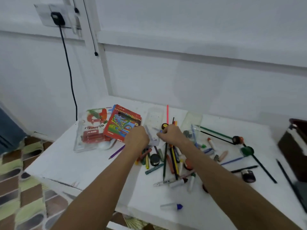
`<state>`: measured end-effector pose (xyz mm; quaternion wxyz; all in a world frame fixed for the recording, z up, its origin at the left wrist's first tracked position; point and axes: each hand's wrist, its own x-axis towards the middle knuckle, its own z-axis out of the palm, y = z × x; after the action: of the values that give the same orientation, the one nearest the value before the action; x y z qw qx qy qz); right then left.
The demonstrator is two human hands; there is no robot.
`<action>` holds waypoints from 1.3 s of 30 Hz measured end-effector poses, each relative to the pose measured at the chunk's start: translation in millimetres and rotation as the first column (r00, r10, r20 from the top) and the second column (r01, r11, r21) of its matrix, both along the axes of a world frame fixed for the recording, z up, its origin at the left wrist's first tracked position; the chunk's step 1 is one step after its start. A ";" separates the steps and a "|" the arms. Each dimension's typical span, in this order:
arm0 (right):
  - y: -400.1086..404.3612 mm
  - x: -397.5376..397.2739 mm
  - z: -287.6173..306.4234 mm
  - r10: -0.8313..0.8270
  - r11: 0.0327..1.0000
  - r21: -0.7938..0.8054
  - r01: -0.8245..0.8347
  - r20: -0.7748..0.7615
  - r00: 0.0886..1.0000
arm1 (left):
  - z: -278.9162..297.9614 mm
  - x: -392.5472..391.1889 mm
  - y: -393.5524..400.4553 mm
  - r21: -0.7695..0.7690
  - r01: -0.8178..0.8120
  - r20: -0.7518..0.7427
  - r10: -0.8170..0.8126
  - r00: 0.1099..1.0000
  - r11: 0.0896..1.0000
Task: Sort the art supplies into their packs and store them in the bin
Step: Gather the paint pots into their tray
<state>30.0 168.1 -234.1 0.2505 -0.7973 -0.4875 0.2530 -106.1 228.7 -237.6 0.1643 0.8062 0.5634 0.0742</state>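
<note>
loose crayons, pencils, markers [167, 161]: scattered heap, centre | red pencil pack [122, 124]: flat, far left; clear tray [153, 125]: beside it | dark bin [294, 146]: right edge

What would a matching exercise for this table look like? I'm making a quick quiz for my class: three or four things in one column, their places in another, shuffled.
Things:
1. red pencil box
2. purple pencil
3. dark bin
4. blue-capped tube

Places:
A. far right edge of the table
B. alone near the front edge
C. just left of the left forearm
D. back left, leaning on a clear pack

Pairs: 1-D, 2-C, 3-A, 4-B
</note>
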 end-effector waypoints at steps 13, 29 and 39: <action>-24.1 26.9 24.7 -0.024 0.972 0.216 0.088 -0.281 0.959 | 45.0 -10.0 -6.7 0.156 0.039 0.164 -0.065 0.984 0.987; -252.0 165.8 67.0 0.010 0.984 0.178 0.002 -0.062 0.998 | 98.2 60.4 -96.9 0.045 0.478 0.253 -0.473 0.844 0.877; -383.3 133.9 -5.4 -0.115 0.987 0.088 0.132 -0.171 0.979 | 29.3 10.7 -227.8 -0.212 0.581 0.429 -0.459 0.778 0.786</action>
<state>163.9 -215.1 -239.4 0.3442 -0.7890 -0.4265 0.2777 -95.4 0.9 -208.3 0.4110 0.8647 0.2795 0.0728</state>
